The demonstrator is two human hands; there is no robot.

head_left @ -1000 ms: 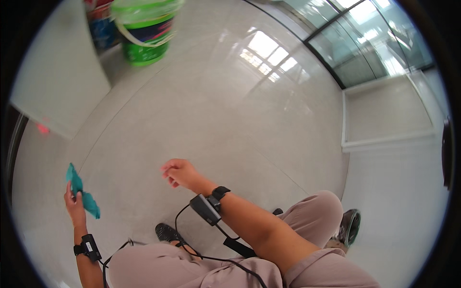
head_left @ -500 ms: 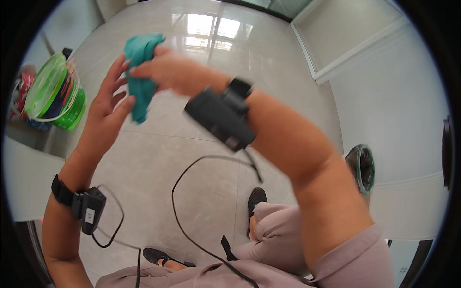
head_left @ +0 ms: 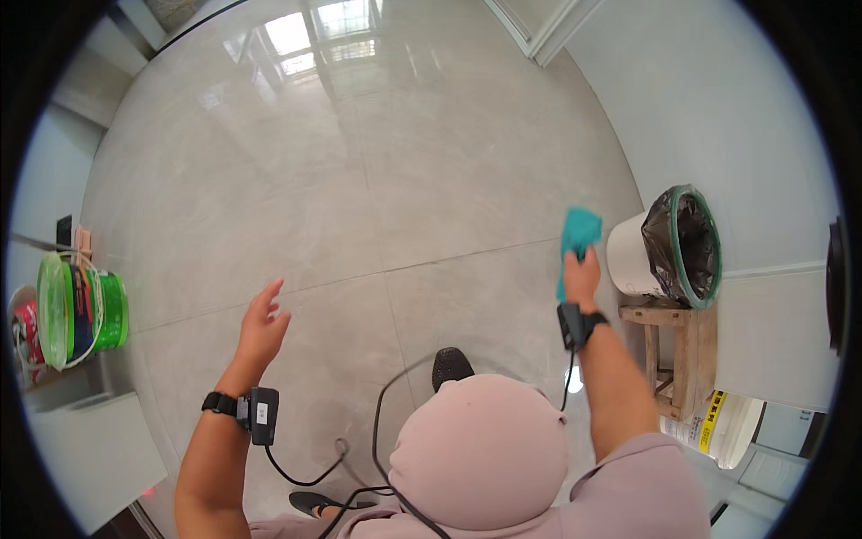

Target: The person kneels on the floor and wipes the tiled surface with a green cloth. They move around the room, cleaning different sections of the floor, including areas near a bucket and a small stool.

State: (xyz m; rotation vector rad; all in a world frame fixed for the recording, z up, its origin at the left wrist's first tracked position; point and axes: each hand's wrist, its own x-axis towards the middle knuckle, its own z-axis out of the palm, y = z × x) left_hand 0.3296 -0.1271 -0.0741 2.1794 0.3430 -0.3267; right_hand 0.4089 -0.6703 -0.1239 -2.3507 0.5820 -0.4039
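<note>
A teal cloth is gripped in my right hand; one part bunches above the fist and another hangs beside it. The hand is out to my right, just left of a white bin lined with a dark bag. My left hand holds nothing, its fingers loosely extended over the grey tiled floor. Each wrist wears a strapped black device with a cable.
A wooden stool stands under the bin, with a white bucket nearby. Against the left wall is a green bucket. Black cables hang across my front. A white wall runs along the right.
My hands have parted. The right hand has carried the cloth far to the right, beside the bin; the left has let go and come down nearer my body. The view has shifted.
</note>
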